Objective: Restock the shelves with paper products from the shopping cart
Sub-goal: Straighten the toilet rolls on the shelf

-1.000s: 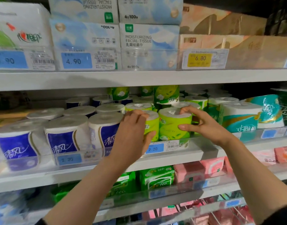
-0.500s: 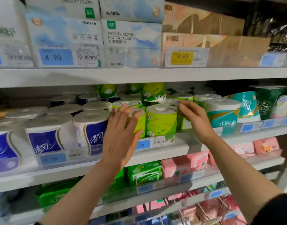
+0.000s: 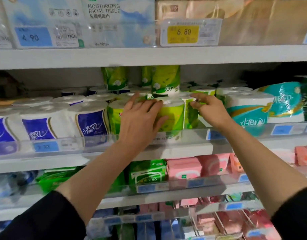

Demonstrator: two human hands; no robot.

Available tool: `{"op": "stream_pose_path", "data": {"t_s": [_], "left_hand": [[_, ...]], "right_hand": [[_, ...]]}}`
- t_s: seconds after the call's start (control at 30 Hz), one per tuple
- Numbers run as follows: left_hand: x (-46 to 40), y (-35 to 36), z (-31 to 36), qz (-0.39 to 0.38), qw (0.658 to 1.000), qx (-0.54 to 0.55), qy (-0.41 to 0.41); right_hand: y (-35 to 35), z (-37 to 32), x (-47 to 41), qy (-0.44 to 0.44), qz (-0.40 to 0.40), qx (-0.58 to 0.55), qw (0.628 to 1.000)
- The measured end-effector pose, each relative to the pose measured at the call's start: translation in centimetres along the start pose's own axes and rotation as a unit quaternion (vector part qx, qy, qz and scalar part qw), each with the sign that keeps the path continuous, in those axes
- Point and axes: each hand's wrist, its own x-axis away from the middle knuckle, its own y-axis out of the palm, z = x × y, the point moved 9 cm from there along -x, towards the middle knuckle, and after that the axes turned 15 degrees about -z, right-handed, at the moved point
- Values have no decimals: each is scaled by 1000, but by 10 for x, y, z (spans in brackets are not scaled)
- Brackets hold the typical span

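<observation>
While the left hand (image 3: pixel 140 118) lies flat, fingers spread, hiding part of the green-wrapped toilet paper roll (image 3: pixel 171 116) on the white middle shelf (image 3: pixel 184 149), the right hand (image 3: pixel 210 110) curls round a half-hidden neighbouring roll (image 3: pixel 190 116).

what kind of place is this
Most likely a supermarket aisle for paper goods: tiered shelves with price tags such as the yellow 6.80 tag, wrapped green toilet rolls, and facial tissue packs.
</observation>
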Motion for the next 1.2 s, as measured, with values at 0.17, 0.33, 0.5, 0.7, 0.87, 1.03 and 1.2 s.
{"op": "stream_pose_path", "data": {"t_s": [0.17, 0.33, 0.5, 0.7, 0.87, 1.03, 1.2], "left_hand": [[2, 1, 3, 14, 1000, -12, -13], [4, -2, 3, 33, 999, -12, -16], [4, -2, 2, 40, 999, -10, -18], [4, -2, 1, 38, 999, -13, -27], [5, -2, 1, 41, 999, -10, -24], [4, 2, 0, 34, 999, -7, -24], [3, 3, 0, 22, 999, -10, -27]], "right_hand": [[2, -5, 4, -15, -18, 17, 1000], [10, -9, -8, 7, -54, 75, 996], [17, -14, -19, 21, -93, 47, 994], [20, -10, -25, 36, -137, 22, 990], [13, -8, -27, 20, -125, 16, 992], [-4, -4, -35, 41, -130, 46, 990], [3, 6, -36, 38, -142, 8, 989]]}}
